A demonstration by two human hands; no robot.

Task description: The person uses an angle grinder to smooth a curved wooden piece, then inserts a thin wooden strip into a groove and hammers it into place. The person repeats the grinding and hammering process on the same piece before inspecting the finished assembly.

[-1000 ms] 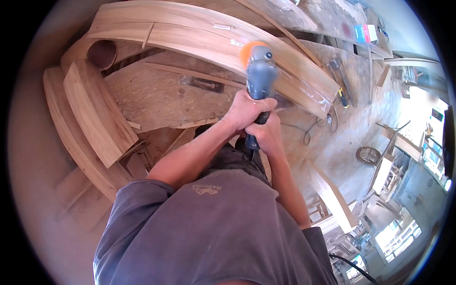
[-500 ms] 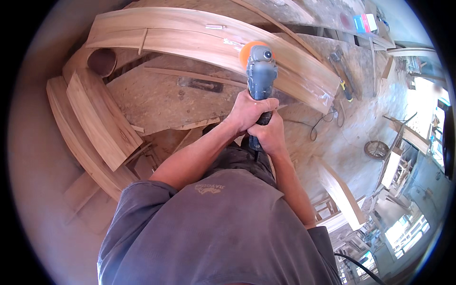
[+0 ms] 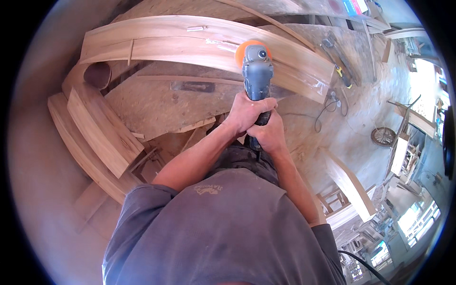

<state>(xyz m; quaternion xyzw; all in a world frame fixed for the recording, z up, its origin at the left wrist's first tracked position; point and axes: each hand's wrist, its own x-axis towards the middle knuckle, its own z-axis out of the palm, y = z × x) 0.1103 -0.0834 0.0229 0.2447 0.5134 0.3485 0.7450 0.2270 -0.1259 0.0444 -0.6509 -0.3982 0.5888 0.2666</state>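
Observation:
Both my hands are closed around the dark grey body of an angle grinder (image 3: 258, 78) with an orange disc. My left hand (image 3: 248, 112) grips it farther forward, thumb laid across the top. Just behind and to the right, my right hand (image 3: 267, 134) wraps the rear of the body, close to the cord end. The orange disc (image 3: 244, 50) is over a long, curved, pale wooden board (image 3: 161, 40); its underside is hidden, so I cannot tell how it touches. A short wood strip (image 3: 195, 28) and whitish marks lie on the board left of the disc.
More curved boards (image 3: 102, 133) lean at the left beside a round dark hole (image 3: 97, 75). A yellow-and-black handled tool (image 3: 343, 78) lies past the board's right end, near a loose cord (image 3: 323, 116). Another curved board (image 3: 349, 183) and a wheel (image 3: 383, 136) are at the right.
The view has turned a little, tilting the boards and surroundings. The disc sits slightly farther right along the board. Both hands keep the same grip on the angle grinder.

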